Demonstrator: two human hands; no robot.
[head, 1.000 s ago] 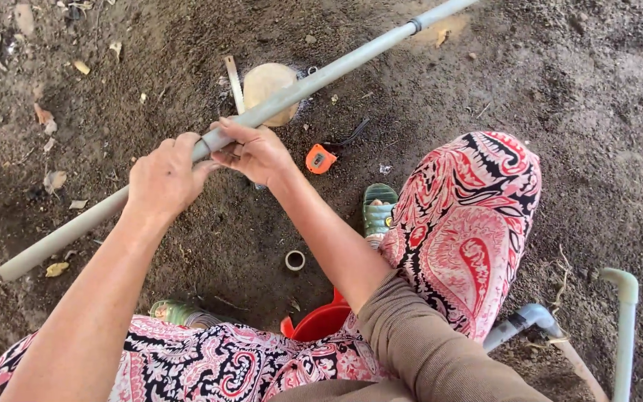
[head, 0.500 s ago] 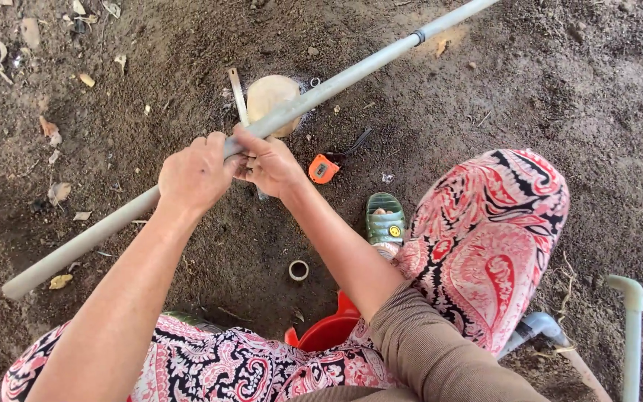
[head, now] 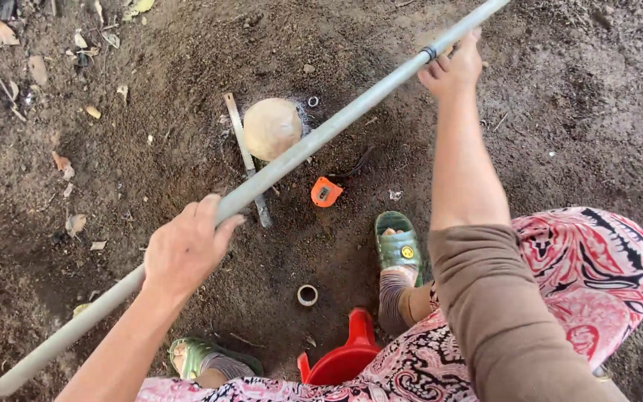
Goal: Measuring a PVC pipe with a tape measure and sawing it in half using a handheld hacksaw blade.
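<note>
Over bare dirt, two hands, left hand [head: 184, 249] and right hand [head: 454, 68], hold one pipe [head: 314, 141].

left hand [head: 187, 249] gripping, right hand [head: 452, 68] outstretched

long grey pipe [head: 292, 158], slanted above dirt

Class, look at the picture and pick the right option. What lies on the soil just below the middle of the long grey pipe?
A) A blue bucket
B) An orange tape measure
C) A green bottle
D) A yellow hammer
B: a small orange tape measure lies on the soil right under the pipe, between the left hand and the right hand, which both grip the pipe.
</note>
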